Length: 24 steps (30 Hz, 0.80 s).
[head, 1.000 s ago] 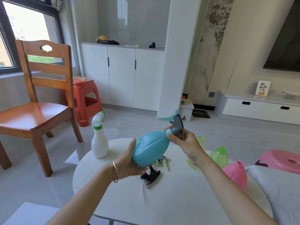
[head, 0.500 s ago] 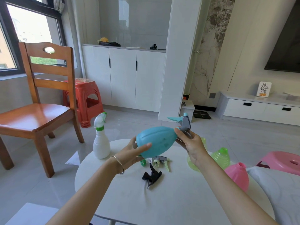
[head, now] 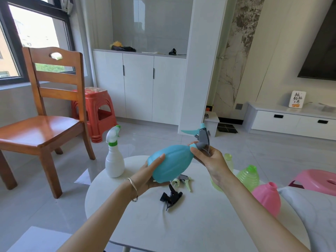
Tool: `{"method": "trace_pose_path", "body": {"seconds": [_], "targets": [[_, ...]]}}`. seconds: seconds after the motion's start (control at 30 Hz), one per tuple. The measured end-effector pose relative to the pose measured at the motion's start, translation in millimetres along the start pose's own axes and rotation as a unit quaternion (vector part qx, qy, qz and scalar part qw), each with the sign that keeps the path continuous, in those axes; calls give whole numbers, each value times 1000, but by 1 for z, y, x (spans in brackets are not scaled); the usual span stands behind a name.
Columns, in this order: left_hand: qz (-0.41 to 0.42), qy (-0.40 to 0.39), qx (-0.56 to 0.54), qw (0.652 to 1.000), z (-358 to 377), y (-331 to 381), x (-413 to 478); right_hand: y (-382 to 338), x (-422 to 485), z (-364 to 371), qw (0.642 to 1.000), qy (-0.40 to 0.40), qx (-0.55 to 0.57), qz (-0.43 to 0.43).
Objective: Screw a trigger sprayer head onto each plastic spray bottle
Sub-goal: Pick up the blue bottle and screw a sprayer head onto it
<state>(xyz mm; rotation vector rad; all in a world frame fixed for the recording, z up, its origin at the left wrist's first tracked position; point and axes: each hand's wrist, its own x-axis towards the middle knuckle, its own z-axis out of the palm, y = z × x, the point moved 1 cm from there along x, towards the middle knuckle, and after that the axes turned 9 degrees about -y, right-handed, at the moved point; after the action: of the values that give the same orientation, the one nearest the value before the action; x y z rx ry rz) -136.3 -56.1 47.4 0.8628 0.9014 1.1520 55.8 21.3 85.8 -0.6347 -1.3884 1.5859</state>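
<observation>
I hold a blue egg-shaped bottle (head: 172,162) tilted above the round white table (head: 196,220). My left hand (head: 151,176) cups its base. My right hand (head: 209,157) grips the grey and teal sprayer head (head: 201,137) sitting on the bottle's neck. On the table lie a black sprayer head (head: 171,196) and a pale green one (head: 183,180). A white bottle (head: 114,160) with its sprayer on stands at the far left. A green bottle (head: 248,176), a yellow-green bottle (head: 228,160) partly hidden by my arm, and a pink bottle (head: 267,199) stand at the right, without heads.
A wooden chair (head: 41,113) and a red stool (head: 94,111) stand to the left beyond the table. A pink stool (head: 320,180) is at the right. A grey cushion (head: 316,220) overlaps the table's right edge. White cabinets line the back wall.
The bottle has tipped from level to neck-up again, and my left hand has shifted its grip under the base. My right hand has turned on the sprayer head.
</observation>
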Motion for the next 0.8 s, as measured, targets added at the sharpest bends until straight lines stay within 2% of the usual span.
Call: {"method": "trace_pose_path", "body": {"seconds": [0.17,0.27,0.33,0.43,0.5,0.57,0.63,0.8], "targets": [[122,78,101,984,2,-2,-4,7,4,8,998,35,52,-5],[166,100,160,968,-2,-7,-7,11,6,13,995,53,85,-4],[152,106,142,972,-5,-12,-7,14,8,18,996,71,57,-5],[103,89,35,990,-11,-13,-5,15,12,27,996,73,-42,-12],[69,70,-44,994,-18,-11,-6,15,14,36,999,12,-49,-12],[35,46,-140,988,-27,-9,-9,16,17,46,994,-98,-43,13],[5,20,-208,978,-37,-6,-14,22,18,56,980,-168,-94,45],[-55,-17,-199,978,-62,-5,-22,49,23,85,962,-211,-155,73]]}}
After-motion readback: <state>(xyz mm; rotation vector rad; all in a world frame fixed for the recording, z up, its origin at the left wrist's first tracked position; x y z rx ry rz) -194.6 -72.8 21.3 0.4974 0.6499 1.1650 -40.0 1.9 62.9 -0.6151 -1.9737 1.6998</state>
